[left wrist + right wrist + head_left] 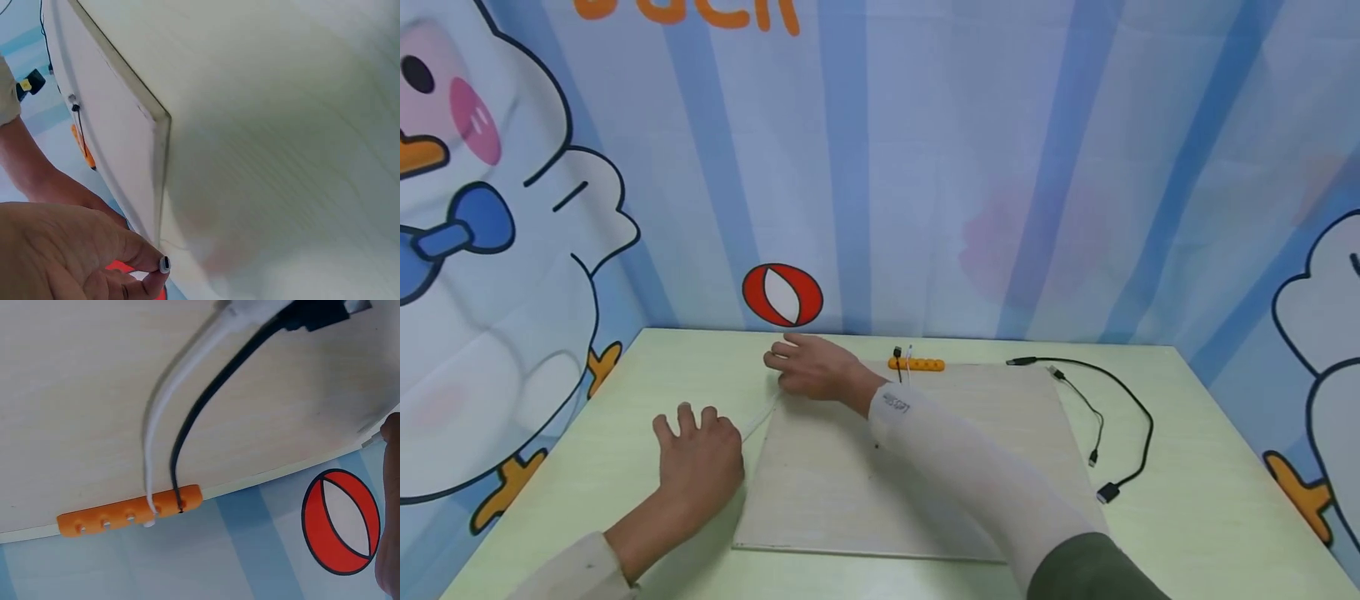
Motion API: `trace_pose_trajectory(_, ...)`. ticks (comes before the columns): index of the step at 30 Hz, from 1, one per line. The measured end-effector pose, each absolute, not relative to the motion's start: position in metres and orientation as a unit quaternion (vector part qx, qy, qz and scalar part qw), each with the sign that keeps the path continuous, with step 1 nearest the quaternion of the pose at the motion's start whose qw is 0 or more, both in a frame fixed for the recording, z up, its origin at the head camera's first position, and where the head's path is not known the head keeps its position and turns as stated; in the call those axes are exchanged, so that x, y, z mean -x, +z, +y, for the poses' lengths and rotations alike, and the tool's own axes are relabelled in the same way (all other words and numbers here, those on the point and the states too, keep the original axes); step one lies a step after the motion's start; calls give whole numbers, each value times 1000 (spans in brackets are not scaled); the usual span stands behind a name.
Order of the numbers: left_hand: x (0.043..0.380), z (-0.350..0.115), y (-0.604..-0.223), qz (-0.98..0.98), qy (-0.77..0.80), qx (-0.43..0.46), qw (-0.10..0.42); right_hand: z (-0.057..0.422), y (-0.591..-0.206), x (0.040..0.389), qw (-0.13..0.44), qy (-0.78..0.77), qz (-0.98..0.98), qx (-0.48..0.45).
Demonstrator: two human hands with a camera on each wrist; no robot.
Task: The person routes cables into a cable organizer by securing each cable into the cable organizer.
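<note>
A thin white cable (762, 419) runs between my two hands over the left side of a pale board (827, 492). My left hand (698, 460) pinches its small plug (164, 264) between thumb and finger, left of the board. Higher up, near the board's back left corner, my right hand (816, 368) pinches the cable's other end, its outer fingers spread. Only part of this hand shows at the edge of the right wrist view. An orange cable holder (103, 519) sits at the board's back edge, with a white cord (150, 447) and a black cord (187, 428) in its slots.
Right of the board lie a long black cable (1148, 421) and a shorter thin black cable (1101, 417). The pale table (1217, 517) ends at a blue striped backdrop (917, 167) with printed cartoon birds and a red and white ball (782, 295).
</note>
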State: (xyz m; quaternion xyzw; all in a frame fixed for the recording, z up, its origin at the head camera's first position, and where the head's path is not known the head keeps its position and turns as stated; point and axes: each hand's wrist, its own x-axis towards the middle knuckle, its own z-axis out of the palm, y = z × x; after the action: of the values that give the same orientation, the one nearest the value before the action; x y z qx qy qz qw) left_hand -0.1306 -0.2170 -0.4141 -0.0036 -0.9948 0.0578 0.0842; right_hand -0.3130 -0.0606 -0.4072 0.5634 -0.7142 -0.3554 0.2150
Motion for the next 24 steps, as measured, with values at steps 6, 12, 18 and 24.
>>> trace_pose_trajectory(6, 127, -203, -415, -994, 43, 20, 103, -45, -406, 315, 239, -341, -714, -564)
trace_pose_trajectory(12, 128, -191, -416, -991, 18, 31, 126, -27, -406, 317, 259, -326, -714, -563)
trace_pose_trajectory(18, 130, -181, -420, -992, 7, 35, 123, -10, -407, 320, 246, -310, -725, -564)
trace_pose_trajectory(24, 132, -167, -420, -993, 7, 39, 112, 9, -408, 324, 242, -287, -734, -566)
